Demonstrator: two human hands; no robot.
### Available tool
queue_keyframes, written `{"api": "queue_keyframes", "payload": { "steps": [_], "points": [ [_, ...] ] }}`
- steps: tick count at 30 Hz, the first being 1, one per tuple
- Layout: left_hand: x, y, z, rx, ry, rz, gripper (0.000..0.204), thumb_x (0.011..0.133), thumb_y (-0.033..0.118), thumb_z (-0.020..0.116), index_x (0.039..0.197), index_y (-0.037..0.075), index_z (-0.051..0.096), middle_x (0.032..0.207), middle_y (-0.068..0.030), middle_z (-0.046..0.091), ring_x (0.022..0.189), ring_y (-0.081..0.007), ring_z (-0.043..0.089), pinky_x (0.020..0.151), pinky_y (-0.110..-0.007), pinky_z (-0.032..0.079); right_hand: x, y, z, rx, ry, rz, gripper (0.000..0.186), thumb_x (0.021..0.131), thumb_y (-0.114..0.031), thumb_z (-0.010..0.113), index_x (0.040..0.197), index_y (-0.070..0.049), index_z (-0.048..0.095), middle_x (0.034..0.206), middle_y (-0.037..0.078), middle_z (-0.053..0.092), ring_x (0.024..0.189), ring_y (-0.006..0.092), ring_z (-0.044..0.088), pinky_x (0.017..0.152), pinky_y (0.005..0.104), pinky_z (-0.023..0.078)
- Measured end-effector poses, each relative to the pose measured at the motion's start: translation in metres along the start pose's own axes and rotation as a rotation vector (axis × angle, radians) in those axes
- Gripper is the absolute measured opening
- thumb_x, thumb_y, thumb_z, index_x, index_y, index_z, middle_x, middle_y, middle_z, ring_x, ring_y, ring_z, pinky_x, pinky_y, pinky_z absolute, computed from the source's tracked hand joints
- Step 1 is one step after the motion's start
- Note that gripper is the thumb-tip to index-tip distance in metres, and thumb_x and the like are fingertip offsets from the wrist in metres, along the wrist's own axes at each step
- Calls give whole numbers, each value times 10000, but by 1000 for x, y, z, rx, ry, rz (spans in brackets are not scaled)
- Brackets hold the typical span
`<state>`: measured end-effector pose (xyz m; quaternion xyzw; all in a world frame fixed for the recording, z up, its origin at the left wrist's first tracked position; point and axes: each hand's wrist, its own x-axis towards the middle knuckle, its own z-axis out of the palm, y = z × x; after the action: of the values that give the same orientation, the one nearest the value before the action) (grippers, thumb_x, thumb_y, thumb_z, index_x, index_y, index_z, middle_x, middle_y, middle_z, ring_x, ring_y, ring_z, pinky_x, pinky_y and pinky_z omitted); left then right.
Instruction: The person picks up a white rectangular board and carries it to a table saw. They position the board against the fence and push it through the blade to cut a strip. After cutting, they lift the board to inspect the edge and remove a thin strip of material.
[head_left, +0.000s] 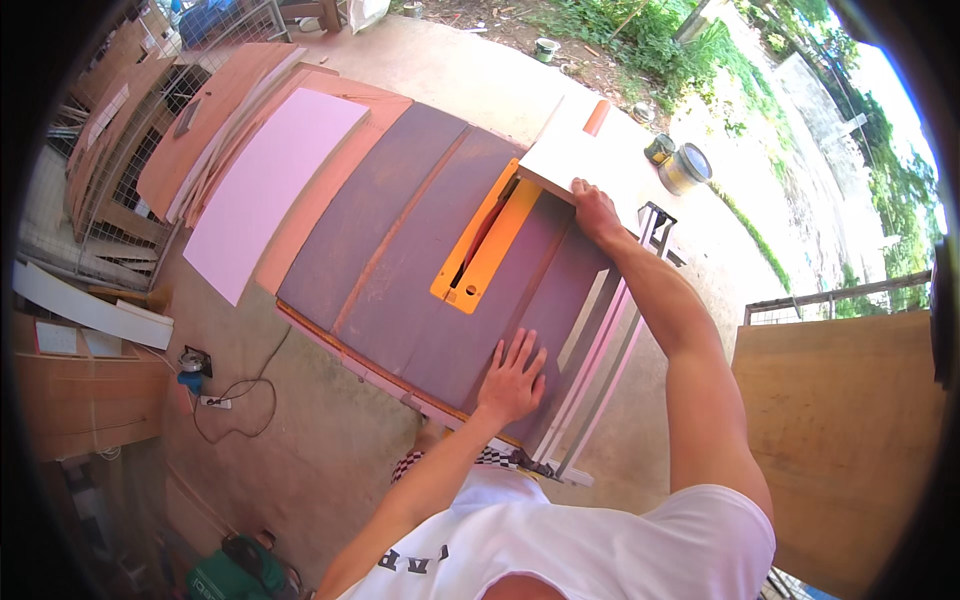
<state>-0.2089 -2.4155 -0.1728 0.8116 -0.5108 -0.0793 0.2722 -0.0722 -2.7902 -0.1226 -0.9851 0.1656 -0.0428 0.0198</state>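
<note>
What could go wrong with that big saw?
The right hand holds the white board near the table saw's orange throat plate, where a reddish blade seems to show. If the hand slipped that way, it might get hurt. The board also seems to stick out past the table saw's far edge, so it could tip. And a loose cord lies on the floor, so someone might trip.

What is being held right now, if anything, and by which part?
The right hand is at the near edge of the white board; a firm grip can't be confirmed. The left hand holds nothing, lying flat on the saw table.
</note>
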Motion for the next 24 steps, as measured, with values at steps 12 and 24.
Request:
{"api": "queue_keyframes", "payload": {
  "steps": [12,24],
  "points": [
    [2,2,-2,11,-30,1,579,1004,371,623,1514,100,585,1735,-199,348,1651,-379,252,1314,-618,233,66,70,-162,-99,119,72,261,971,-19,515,1219,-31,596,1095,312,754,1018,516,746,886,584,604],
    [-6,1,13,87,-6,32,566,1044,367,546,1533,84,551,1722,-222,360,1654,-402,236,1330,-606,200,-44,49,-412,-164,316,91,389,932,-140,752,1295,-66,633,1051,275,771,1028,459,757,891,539,583]
  ]
}}
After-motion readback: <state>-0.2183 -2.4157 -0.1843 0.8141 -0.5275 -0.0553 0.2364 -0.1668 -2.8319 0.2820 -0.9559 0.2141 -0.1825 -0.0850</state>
